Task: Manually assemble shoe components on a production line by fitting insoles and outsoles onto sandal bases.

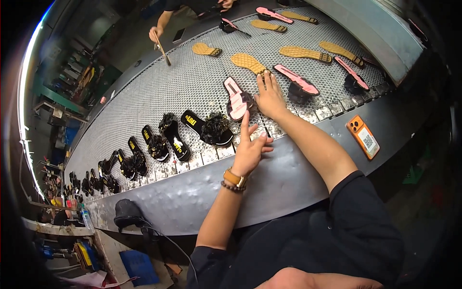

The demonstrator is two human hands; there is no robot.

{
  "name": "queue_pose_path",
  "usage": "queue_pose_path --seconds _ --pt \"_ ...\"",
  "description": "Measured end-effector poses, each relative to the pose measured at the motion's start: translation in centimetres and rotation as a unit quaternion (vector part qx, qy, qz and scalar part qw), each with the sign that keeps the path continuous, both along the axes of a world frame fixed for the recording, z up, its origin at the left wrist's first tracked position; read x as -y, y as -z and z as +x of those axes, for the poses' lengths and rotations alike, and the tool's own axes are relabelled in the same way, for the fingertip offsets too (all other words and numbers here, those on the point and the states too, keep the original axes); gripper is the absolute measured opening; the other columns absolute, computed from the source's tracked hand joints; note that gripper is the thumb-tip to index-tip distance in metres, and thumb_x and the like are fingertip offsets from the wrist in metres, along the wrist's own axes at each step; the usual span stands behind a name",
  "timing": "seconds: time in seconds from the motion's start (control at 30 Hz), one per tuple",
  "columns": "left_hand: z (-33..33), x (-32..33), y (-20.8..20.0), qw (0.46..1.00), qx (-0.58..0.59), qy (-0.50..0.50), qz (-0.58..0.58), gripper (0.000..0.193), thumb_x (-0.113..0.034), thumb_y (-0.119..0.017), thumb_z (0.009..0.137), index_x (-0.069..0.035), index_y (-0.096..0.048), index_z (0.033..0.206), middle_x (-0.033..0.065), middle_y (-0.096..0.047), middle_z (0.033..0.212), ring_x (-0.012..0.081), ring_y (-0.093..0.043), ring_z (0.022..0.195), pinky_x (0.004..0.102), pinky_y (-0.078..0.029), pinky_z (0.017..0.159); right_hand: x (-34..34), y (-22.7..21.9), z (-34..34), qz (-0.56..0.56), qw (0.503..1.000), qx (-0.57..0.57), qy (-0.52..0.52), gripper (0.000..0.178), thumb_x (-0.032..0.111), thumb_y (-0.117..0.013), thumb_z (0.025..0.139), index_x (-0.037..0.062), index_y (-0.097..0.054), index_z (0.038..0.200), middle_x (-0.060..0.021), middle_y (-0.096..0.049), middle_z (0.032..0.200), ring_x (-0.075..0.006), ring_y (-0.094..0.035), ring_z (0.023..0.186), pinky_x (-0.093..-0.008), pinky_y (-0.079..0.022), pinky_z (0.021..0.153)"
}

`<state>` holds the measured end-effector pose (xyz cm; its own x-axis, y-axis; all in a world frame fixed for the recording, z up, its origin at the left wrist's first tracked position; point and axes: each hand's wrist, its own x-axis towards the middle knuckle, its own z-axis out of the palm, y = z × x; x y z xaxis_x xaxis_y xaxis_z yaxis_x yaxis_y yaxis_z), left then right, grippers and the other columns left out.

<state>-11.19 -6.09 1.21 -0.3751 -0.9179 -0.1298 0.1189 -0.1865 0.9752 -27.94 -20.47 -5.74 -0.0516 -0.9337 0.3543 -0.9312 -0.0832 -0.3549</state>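
My left hand point(249, 153) reaches over the metal edge, index finger stretched up to the near end of a slide sandal upper point(235, 98) with a pink surface and black strap. Its other fingers are loosely bent and grip nothing. My right hand point(271, 101) lies stretched out over the mesh, fingers together and straight, fingertips at the near end of a tan sole point(247, 62) with a quilted pattern. To its right lies another pink-faced upper point(294, 79), and beyond that a third pink-faced upper point(352, 74).
Finished-looking black slides with ruffled bows point(215, 129) line the left of the mesh conveyor point(187, 77). More tan soles point(304, 53) lie farther back. Across the belt, another person's hand point(155, 34) holds a brush point(164, 52). An orange phone point(363, 137) rests on the metal ledge.
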Motion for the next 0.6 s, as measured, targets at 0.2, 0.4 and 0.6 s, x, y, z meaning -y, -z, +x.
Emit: queue_pose_path --seconds 0.2,0.4,0.6 --pt "1.2 5.8 3.4 0.992 -0.036 -0.118 0.035 0.077 -0.010 -0.057 0.108 -0.016 -0.011 0.169 0.0155 -0.043 0.150 0.0260 -0.066 0.110 0.0412 -0.064 0.083 -0.3 -0.4 1.1 -0.070 0.995 -0.075 0.013 0.062 0.035 -0.067 0.097 -0.0026 -0.054 0.144 -0.0185 -0.054 0.145 -0.0387 -0.047 0.138 -0.0579 -0.034 0.117" --pt "5.2 3.0 1.2 0.890 0.175 -0.331 -0.262 0.020 -0.015 -0.071 0.102 0.001 -0.067 0.113 0.0069 -0.069 0.108 0.0129 -0.061 0.091 0.0296 -0.052 0.083 -7.9 -2.8 -0.7 0.010 0.998 0.026 -0.052 0.037 0.028 -0.082 0.085 0.0016 -0.070 0.108 -0.0239 -0.051 0.127 -0.0419 -0.049 0.123 -0.0554 -0.042 0.108" --pt "7.3 -0.6 -3.5 0.883 -0.121 -0.432 -0.137 0.037 0.002 -0.057 0.101 0.000 -0.051 0.138 0.0139 -0.064 0.118 0.0228 -0.069 0.103 0.0357 -0.058 0.095 -13.4 -6.2 -2.7 -0.013 0.990 0.092 -0.107 0.034 0.007 -0.067 0.082 -0.0015 -0.060 0.115 -0.0246 -0.055 0.123 -0.0441 -0.057 0.113 -0.0511 -0.052 0.095"
